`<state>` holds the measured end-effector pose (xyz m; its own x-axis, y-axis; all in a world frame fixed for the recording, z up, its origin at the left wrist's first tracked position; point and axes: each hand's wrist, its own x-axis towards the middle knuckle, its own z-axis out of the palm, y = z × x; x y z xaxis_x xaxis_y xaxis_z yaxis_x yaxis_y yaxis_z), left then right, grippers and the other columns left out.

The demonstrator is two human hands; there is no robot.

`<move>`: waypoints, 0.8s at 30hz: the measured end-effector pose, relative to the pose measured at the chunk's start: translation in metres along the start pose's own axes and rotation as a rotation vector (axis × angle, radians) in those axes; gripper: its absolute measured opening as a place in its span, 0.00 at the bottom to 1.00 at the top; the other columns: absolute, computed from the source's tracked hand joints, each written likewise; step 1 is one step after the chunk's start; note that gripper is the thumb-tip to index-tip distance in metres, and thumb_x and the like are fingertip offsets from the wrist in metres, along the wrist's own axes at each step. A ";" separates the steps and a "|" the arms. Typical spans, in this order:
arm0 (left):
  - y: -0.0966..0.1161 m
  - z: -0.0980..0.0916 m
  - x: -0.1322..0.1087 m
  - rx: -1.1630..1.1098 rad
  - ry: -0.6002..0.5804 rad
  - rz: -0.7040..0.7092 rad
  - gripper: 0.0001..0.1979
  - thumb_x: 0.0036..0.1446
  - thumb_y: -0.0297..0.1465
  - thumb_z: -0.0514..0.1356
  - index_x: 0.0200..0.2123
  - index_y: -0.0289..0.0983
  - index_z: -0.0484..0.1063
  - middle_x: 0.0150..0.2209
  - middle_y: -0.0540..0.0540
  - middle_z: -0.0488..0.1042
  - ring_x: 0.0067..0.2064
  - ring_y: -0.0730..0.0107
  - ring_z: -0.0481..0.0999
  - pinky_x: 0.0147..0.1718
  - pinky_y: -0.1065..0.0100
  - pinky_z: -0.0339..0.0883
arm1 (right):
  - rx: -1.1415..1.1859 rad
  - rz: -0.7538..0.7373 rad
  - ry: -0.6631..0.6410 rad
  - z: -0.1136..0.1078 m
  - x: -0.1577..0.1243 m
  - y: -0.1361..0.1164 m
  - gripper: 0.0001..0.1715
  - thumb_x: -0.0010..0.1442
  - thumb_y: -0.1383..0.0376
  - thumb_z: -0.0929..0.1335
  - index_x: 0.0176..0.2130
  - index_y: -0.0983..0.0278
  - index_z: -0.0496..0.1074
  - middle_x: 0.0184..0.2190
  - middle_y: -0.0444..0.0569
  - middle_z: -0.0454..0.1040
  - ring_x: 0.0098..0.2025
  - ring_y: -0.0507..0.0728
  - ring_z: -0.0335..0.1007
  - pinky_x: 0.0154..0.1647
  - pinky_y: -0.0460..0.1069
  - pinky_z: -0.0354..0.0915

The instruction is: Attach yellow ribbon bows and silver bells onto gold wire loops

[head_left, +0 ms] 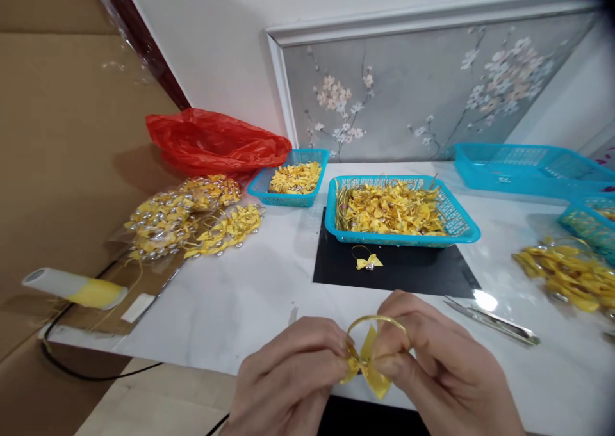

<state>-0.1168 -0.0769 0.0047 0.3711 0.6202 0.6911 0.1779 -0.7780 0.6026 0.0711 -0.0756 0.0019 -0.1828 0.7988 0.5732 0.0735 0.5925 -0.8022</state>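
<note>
Two bare hands meet at the near edge of the white worktop (pixel 230 308). Left hand (pixel 293 378): grip closed, thumb and forefinger pinched on the knot of a yellow ribbon bow (pixel 368 362). Right hand (pixel 442 372): grip likewise closed on the same bow from the other side, fingertips at the knot. The bow is held just above the worktop edge, between the two hands, with its tails hanging down. A gold cord loop (pixel 377 321) arches up from the knot over the right fingertips.

Beyond the hands, a black mat (pixel 398 273) lies flat on the worktop. On it:
- one finished bow (pixel 369 262) with a loop and a small bead, lying apart;
- a blue mesh basket (pixel 461 225) full of similar yellow bows.

A smaller blue basket (pixel 262 189) of yellow pieces stands behind and to the left, just beside a red plastic bag (pixel 216 141). Clear packets (pixel 163 221) of beaded bows lie at the left edge. Metal snips (pixel 494 324) lie right of the hands, near the mat corner. A loose heap of bows (pixel 567 273) sits at far right, before further blue baskets (pixel 528 167). A white label (pixel 137 308) sits on cardboard at left; any writing on it is too small to read.
</note>
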 end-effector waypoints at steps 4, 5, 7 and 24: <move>0.001 0.004 0.003 0.024 0.009 -0.008 0.17 0.53 0.11 0.58 0.41 0.34 0.74 0.37 0.43 0.74 0.37 0.68 0.78 0.34 0.70 0.77 | 0.044 0.051 0.022 0.003 0.005 -0.002 0.10 0.59 0.74 0.68 0.26 0.64 0.71 0.23 0.42 0.67 0.25 0.48 0.66 0.25 0.42 0.64; 0.000 0.005 0.003 0.034 -0.001 -0.010 0.17 0.53 0.11 0.58 0.41 0.35 0.74 0.37 0.43 0.74 0.37 0.68 0.78 0.34 0.70 0.77 | 0.050 0.059 0.026 0.003 0.005 -0.002 0.10 0.58 0.74 0.67 0.26 0.64 0.71 0.23 0.42 0.67 0.24 0.48 0.66 0.25 0.42 0.64; -0.001 0.006 0.002 0.056 -0.027 -0.023 0.18 0.52 0.11 0.56 0.41 0.35 0.74 0.38 0.43 0.75 0.37 0.67 0.78 0.34 0.70 0.76 | 0.056 0.069 0.031 0.004 0.006 -0.001 0.10 0.58 0.74 0.67 0.26 0.64 0.71 0.23 0.42 0.67 0.24 0.49 0.66 0.24 0.42 0.64; -0.003 0.004 0.000 0.162 -0.030 -0.052 0.20 0.51 0.09 0.56 0.41 0.34 0.74 0.38 0.44 0.74 0.39 0.69 0.76 0.36 0.71 0.74 | 0.092 0.096 -0.170 -0.017 0.000 0.002 0.10 0.61 0.74 0.66 0.37 0.62 0.76 0.30 0.46 0.73 0.31 0.51 0.72 0.30 0.43 0.69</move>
<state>-0.1144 -0.0747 0.0010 0.3843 0.6586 0.6470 0.3414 -0.7525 0.5632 0.0879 -0.0721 0.0031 -0.3422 0.8177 0.4630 0.0104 0.4960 -0.8683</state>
